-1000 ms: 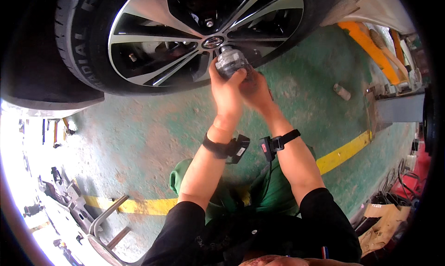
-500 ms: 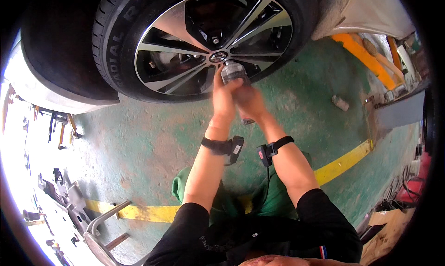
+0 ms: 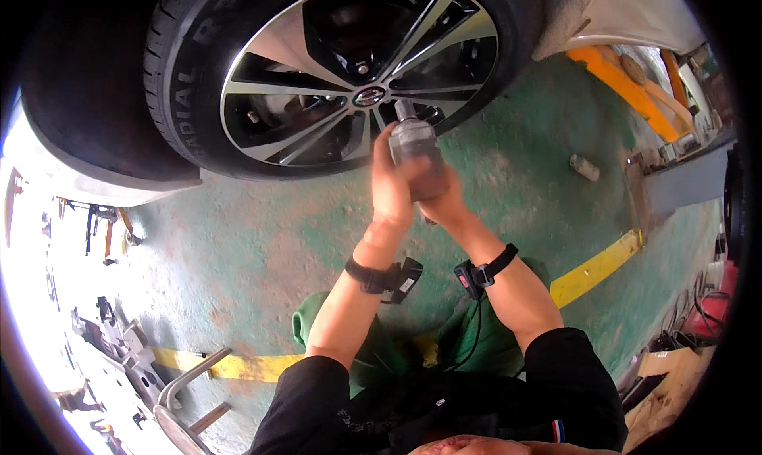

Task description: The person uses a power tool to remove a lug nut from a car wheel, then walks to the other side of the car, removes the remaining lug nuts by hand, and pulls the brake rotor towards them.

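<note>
Impact wrench (image 3: 416,142) held up in both hands by the alloy wheel (image 3: 279,44), nose (image 3: 405,110) just right of and slightly below the center cap (image 3: 369,96) in view; can't tell if it touches the wheel. Left hand (image 3: 389,184) grasping the housing from the left, thumb across it. Right hand (image 3: 446,198) gripping the rear from the right, finger detail blurred. Green floor (image 3: 278,225) below, yellow line (image 3: 595,269) across it.
</note>
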Available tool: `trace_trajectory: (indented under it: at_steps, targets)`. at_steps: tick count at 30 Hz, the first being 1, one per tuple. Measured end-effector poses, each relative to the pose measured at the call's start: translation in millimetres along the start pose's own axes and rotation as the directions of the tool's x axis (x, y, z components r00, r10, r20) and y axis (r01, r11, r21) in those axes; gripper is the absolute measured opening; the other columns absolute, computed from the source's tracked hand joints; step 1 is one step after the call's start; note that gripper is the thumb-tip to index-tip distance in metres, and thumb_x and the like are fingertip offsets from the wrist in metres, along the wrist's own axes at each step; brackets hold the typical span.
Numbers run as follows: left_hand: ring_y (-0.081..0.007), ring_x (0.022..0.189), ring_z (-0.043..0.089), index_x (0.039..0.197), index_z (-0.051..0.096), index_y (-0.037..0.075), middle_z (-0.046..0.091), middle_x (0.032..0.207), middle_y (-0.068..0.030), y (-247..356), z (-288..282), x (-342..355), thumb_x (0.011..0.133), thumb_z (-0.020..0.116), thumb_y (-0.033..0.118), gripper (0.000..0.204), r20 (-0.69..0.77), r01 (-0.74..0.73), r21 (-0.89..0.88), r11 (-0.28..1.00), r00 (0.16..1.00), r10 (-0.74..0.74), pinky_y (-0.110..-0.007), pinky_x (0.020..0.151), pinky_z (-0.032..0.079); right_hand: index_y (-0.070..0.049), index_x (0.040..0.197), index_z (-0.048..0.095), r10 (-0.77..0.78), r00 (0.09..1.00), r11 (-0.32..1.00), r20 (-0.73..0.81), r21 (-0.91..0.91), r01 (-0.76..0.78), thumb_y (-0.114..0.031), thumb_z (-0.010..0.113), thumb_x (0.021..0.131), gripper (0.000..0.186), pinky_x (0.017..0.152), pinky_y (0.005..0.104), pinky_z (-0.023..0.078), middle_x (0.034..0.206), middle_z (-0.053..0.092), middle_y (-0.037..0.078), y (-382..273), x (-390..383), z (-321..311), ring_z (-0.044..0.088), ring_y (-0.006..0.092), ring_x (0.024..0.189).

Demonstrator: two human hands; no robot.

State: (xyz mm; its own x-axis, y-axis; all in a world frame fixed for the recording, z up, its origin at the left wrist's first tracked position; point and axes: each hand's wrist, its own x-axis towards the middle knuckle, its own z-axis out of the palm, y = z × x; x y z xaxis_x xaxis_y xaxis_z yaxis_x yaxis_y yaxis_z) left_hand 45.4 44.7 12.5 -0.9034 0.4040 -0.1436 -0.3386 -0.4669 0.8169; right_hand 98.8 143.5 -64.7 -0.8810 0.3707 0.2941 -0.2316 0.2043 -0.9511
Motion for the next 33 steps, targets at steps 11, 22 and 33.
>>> trace_trajectory:
  at_steps: [11, 22, 33]
  targets:
    - [-0.022, 0.117, 0.058, 0.152, 0.034, 0.001, 0.058, 0.131, -0.0114, 17.9, 24.2, 16.9, 0.088, 0.066, 0.005, 0.071, 0.086, -0.051, -0.191, 0.98, 0.994, 0.068, -0.035, 0.103, 0.047, -0.005, 0.121, 0.066, -0.013, 0.996, 0.981, -0.086, -0.193, -0.004, -0.008, 0.08, 0.077, 0.046, 0.084, 0.0355, 0.056, 0.103, 0.075, 0.018, -37.1, 51.8, -22.7, 0.073, 0.0217, 0.099]
    - [-0.0169, 0.099, 0.063, 0.144, 0.04, -0.009, 0.064, 0.116, -0.0103, 6.9, 54.5, 27.7, 0.086, 0.072, 0.001, 0.067, -0.138, -0.339, 0.262, 0.904, 0.914, 0.382, -0.029, 0.087, 0.052, -0.005, 0.117, 0.067, 0.153, 0.987, 0.982, -0.055, 0.118, -0.146, -0.016, 0.086, 0.075, 0.047, 0.086, 0.0334, 0.055, 0.109, 0.073, 0.003, -12.9, 53.5, -4.4, 0.069, 0.0171, 0.099]
    - [-0.018, 0.105, 0.061, 0.141, 0.049, -0.008, 0.065, 0.119, -0.0099, 1.0, 50.6, 28.0, 0.091, 0.062, 0.005, 0.053, -0.215, -0.365, 0.227, 0.903, 0.885, 0.413, -0.029, 0.097, 0.048, -0.004, 0.127, 0.063, 0.161, 0.984, 0.962, -0.078, 0.237, -0.139, -0.013, 0.086, 0.075, 0.058, 0.089, 0.0306, 0.053, 0.112, 0.071, 0.003, -22.1, 56.9, -6.5, 0.064, 0.0104, 0.103]
